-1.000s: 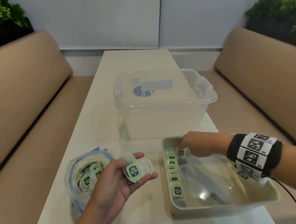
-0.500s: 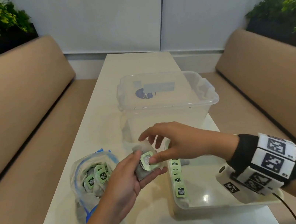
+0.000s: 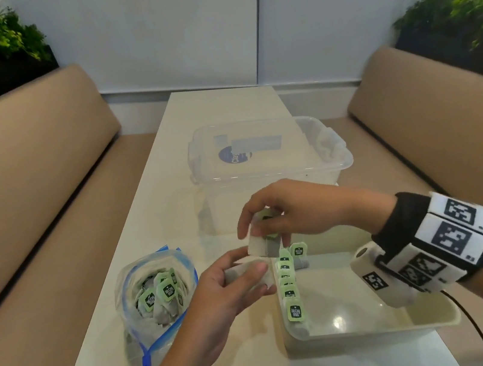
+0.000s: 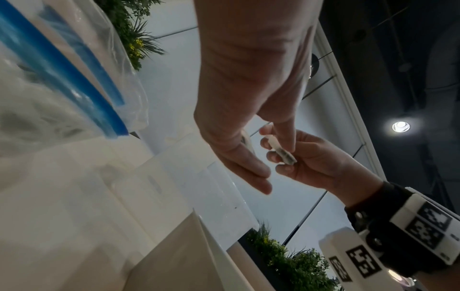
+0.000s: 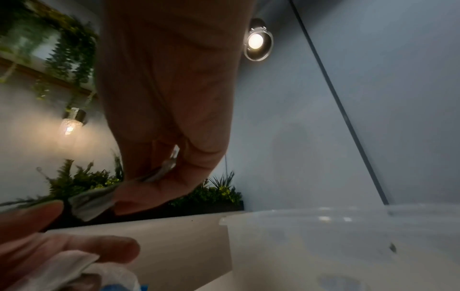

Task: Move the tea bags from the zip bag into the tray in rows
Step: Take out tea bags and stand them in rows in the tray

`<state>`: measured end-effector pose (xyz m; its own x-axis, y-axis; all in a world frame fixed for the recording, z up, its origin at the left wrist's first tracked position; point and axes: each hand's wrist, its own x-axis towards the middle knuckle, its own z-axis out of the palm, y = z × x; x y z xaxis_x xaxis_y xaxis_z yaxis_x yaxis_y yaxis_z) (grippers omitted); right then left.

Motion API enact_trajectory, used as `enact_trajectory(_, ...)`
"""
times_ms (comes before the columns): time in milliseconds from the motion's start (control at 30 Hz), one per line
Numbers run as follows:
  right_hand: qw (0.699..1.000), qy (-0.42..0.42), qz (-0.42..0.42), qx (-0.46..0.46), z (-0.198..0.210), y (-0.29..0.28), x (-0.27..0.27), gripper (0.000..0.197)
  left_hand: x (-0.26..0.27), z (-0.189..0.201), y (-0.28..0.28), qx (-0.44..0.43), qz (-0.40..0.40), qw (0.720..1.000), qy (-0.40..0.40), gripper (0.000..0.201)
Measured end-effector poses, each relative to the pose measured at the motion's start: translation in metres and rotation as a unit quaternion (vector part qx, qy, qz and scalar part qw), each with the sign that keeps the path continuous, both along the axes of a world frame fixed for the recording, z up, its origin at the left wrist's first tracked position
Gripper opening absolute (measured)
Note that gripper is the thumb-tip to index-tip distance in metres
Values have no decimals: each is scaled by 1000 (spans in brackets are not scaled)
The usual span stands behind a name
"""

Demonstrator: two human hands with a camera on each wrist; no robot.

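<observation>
Tray: you have one shallow translucent plastic tray, taken here as the landmark.
Row in tray: about six green-tagged paper tea bags stand along its left wall; one more green-tagged bag starts a second row at the far end.
Right hand: your right hand pinches one white tea bag just above the tray's far-left corner; a second ago it was down inside the tray.
Left hand: your left hand, left of the tray, curls round a small stack of tea bags, count unclear.
Zip bag: one clear blue-zippered bag, further left, holds several more.
Box: one clear lidded storage box beyond the tray.
</observation>
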<state>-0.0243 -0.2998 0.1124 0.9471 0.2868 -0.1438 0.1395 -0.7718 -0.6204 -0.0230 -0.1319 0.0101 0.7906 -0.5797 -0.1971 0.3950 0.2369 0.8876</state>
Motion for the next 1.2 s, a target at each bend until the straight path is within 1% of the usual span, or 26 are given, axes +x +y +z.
enact_trajectory(67, 998, -48, 8, -26, 6, 4, 0, 16, 1, 4, -2, -14, 7, 1000, -18, 40)
enact_trajectory(133, 997, -79, 4, -19, 12, 8, 0, 22, 0, 8, -6, -26, 9, 999, -35, 33)
enact_trajectory(200, 996, -89, 2, -11, 17, 9, 0, 25, 0, 11, -9, -36, 24, 998, -45, 23)
enact_trajectory(300, 996, -91, -3, 7, 24, 8, 1, 18, 1, 13, -11, -57, 48, 996, -49, 15)
enact_trajectory(367, 995, -100, -4, 1, 27, 6, 2, 12, 0, 15, -12, -65, 52, 995, -50, 19)
enact_trajectory(467, 989, -138, 10, -44, 32, 7, 0, 7, -2, 17, -14, -77, 61, 993, -68, 41)
enact_trajectory(500, 988, -149, 13, -49, 34, 7, 0, 7, -3, 19, -15, -82, 65, 992, -75, 45)
enact_trajectory(533, 986, -157, 13, -50, 36, 7, -1, 7, -3, 20, -15, -85, 70, 991, -79, 43)
enact_trajectory(633, 984, -165, 5, -60, 42, 6, -1, 6, 0, 21, -15, -76, 78, 991, -79, 22)
enact_trajectory(667, 984, -165, 2, -65, 44, 6, -1, 7, 0, 22, -14, -73, 75, 991, -81, 21)
enact_trajectory(767, 987, -147, -5, -63, 49, 8, -2, 10, 1, 25, -14, -66, 64, 992, -92, 27)
enact_trajectory(833, 989, -133, -6, -59, 52, 10, -3, 12, 0, 26, -15, -58, 48, 993, -93, 21)
enact_trajectory(900, 989, -132, 1, -67, 53, 12, -4, 12, -2, 26, -16, -58, 35, 994, -90, 21)
enact_trajectory(1033, 985, -149, 20, -89, 55, 19, -6, 12, -6, 25, -19, -65, 20, 996, -53, 17)
enact_trajectory(1133, 977, -172, 29, -126, 55, 22, -7, 13, -8, 27, -20, -80, 20, 996, -38, 20)
enact_trajectory(1200, 971, -191, 39, -135, 56, 23, -8, 18, -9, 28, -20, -93, 25, 995, -28, 18)
